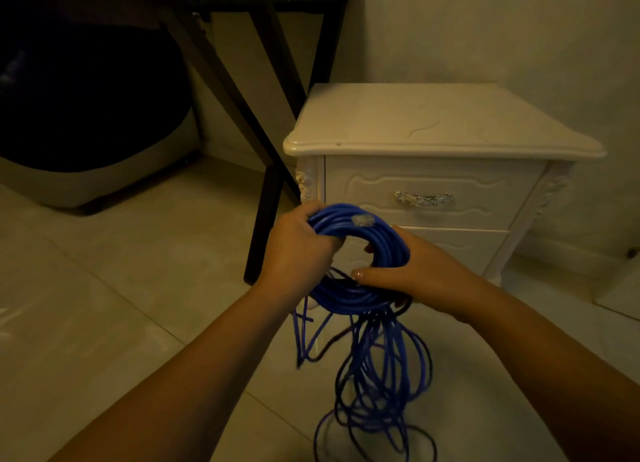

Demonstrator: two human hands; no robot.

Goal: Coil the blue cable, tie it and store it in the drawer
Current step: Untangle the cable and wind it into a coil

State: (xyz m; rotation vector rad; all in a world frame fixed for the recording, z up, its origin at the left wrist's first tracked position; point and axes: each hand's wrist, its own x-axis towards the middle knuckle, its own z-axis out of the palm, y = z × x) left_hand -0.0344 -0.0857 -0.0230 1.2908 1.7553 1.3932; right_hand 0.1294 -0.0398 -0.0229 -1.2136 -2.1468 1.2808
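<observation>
A blue cable (349, 295) is partly wound into a round coil held in the air in front of a white nightstand. My left hand (298, 250) grips the coil's left side, fingers curled round the strands. The coil's right side lies in my right hand (412, 271), thumb across the lower loops. A clear plug (363, 220) lies on top of the coil. Several loose loops (377, 375) hang from the coil down to the floor. The nightstand's upper drawer (426, 198) is closed, with a silver handle (424, 198).
The white nightstand (440, 122) stands against the wall at right. A dark table's legs (266, 191) rise just left of it. A dark and grey bulky object (86, 122) sits under the table at left. The floor is pale tile (104, 305).
</observation>
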